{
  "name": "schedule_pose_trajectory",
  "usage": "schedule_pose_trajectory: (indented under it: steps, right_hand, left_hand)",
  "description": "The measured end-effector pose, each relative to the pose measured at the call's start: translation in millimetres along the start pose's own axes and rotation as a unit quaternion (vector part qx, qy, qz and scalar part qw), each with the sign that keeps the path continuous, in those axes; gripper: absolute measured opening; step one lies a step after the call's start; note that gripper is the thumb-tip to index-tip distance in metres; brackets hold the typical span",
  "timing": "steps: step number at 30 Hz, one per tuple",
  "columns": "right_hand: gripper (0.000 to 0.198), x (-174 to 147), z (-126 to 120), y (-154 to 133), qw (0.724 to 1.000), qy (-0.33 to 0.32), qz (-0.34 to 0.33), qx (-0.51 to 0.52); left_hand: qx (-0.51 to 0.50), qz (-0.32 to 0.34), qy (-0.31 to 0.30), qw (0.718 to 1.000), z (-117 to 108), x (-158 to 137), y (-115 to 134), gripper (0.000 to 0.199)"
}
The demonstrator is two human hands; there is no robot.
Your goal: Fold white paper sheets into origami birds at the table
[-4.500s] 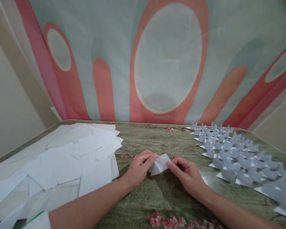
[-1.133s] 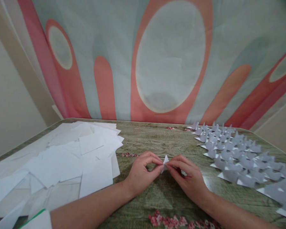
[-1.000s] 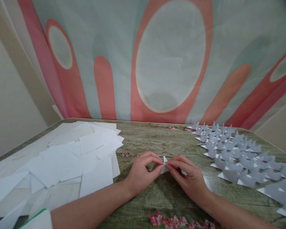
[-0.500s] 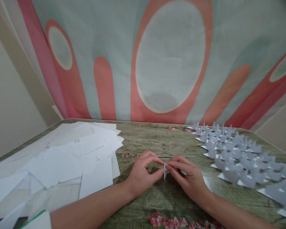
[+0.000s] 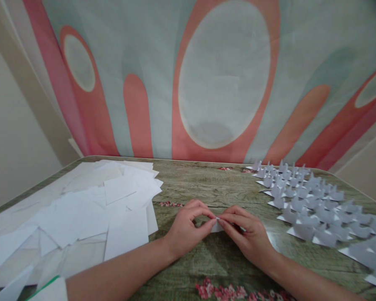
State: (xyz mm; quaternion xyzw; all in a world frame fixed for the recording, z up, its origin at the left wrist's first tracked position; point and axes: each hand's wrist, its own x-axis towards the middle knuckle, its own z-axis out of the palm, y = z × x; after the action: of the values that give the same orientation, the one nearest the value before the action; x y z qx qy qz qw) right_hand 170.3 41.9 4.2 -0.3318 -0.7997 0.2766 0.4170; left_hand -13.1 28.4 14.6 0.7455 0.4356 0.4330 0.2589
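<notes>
Your left hand [image 5: 185,226] and right hand [image 5: 250,233] pinched a small folded white paper [image 5: 217,227] over a greenish-brown wood-grain tabletop [image 5: 203,184]; beyond them rose a coral-and-grey-green oval-patterned backdrop [image 5: 161,83].

A patterned backdrop [image 5: 225,79] rises behind the wood-grain table [image 5: 200,184]

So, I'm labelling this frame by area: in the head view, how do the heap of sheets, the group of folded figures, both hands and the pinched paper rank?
Largest to smallest:
1. Heap of sheets
2. Group of folded figures
3. Left hand and right hand: too alike to rank
4. Pinched paper, partly hidden by fingertips
</notes>
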Motion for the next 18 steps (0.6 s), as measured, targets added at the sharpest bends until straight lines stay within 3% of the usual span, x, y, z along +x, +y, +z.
schedule_pose_trajectory:
  steps: [7,13,18]
  right_hand:
    - [0.017,0.8,0.5,0.7,0.999,0.003,0.038,0.025]
    - [0.02,4.9,-0.7,4.4,0.994,-0.006,0.085,0.063]
    - [0.021,5.3,-0.8,6.5,0.991,-0.021,0.102,0.079]
  left_hand:
    - [0.059,0.047,-0.04,0.996,1.2,-1.8,-1.1,0.009]
    - [0.0,0.008,-0.018,1.0,2.0,-1.9,0.1,0.01]
    - [-0.05,0.002,-0.051,0.997,3.9,-1.6,-1.6,0.012]
